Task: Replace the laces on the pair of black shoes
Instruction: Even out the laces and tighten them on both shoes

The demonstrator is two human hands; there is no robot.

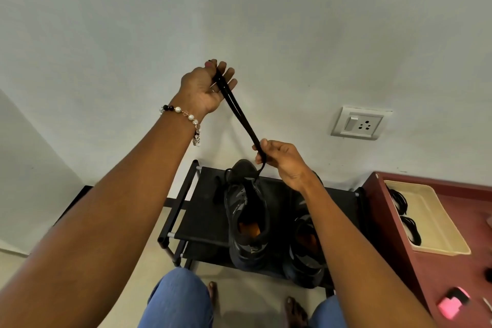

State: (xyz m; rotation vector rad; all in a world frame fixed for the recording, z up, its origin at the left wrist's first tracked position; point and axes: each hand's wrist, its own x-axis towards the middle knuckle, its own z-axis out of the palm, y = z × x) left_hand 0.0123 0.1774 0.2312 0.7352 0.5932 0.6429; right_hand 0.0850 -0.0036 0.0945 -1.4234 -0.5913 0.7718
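We are pinching the black lace taut between left hand and right hand, above the left shoe on the rack. Pulling harder, we are risking tipping that 1 shoe.

No readable text, label, brand or number appears on any surface or object in this view.
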